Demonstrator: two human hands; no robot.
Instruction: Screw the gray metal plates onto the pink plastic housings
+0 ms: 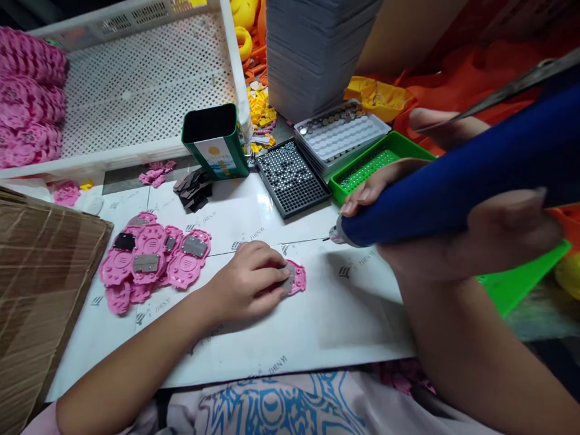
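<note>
1. L hand lies low over the table, fingers part-bent & close together, tips holding down a pink part w/ a gray plate on it; thumb hidden.
2. Pink part sits flat on the table, approx. mid-table, its R end showing past the fingertips.
3. R hand is wrapped round a blue driver, fingers curled over both sides of the barrel; a metal strip runs along its upper side.
4. Driver tilts down to the L; its bit is in the air, nr the pink part but apart from it.
5. At L, pile of spare parts, also pink, overlapping, several w/ gray plates, one w/ a black plate.
6. Behind, dark plates lie in a loose heap beside a green tin.
7. To the tin's R: black tray of small shiny pcs, partly filled; white tray w/ round discs; green bin w/ more small pcs.
8. Far L: white crate w/ stacked pink pcs; carton in front, at the table's L edge.
</note>
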